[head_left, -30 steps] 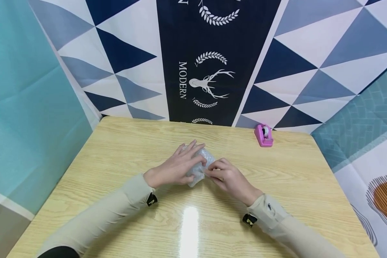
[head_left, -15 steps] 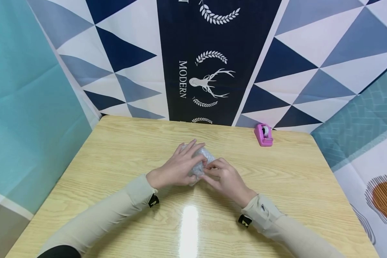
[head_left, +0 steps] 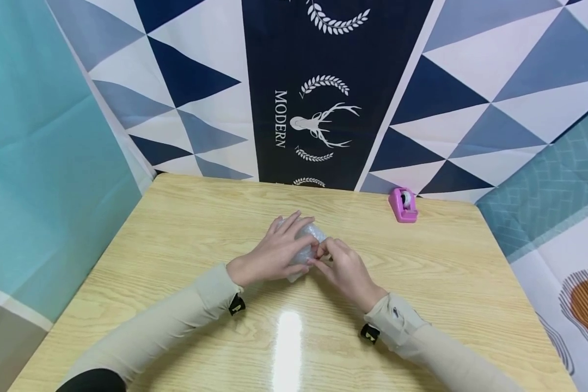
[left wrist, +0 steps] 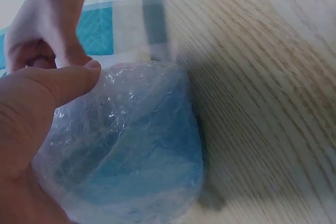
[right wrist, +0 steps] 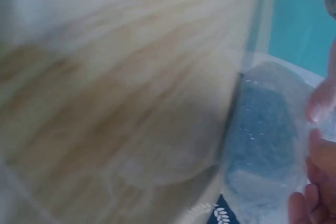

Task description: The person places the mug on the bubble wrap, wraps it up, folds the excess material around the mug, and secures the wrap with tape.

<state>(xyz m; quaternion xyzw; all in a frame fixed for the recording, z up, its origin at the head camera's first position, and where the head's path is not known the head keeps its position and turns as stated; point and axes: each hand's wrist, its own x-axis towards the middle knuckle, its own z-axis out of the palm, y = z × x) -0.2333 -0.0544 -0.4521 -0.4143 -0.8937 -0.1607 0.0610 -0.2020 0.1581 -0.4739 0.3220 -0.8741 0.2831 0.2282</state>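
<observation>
A package wrapped in clear bubble wrap [head_left: 313, 231] lies on the wooden table [head_left: 201, 218]. Something blue shows through the wrap in both wrist views. Over it spreads my left hand [head_left: 280, 251], fingers across the far side and thumb on the near side, holding it. My right hand [head_left: 345, 267] has its thumb and fingers bent together at the package's right end, pinching the edge of the wrap. In the left wrist view, the left thumb [left wrist: 68, 85] lies along the package's edge, close to the right hand's fingers. Much of the package's top is hidden under my left hand.
A pink tape dispenser [head_left: 403, 206] with a roll in it stands by the table's back right edge. Patterned cloth [head_left: 313, 125] hangs behind the table, and a teal cloth [head_left: 54, 136] borders it on the left.
My right hand has shifted slightly left, its fingers now tucked closer to the left hand at the package's end. The near corner of the wrap shows less. My left hand stays on the package.
</observation>
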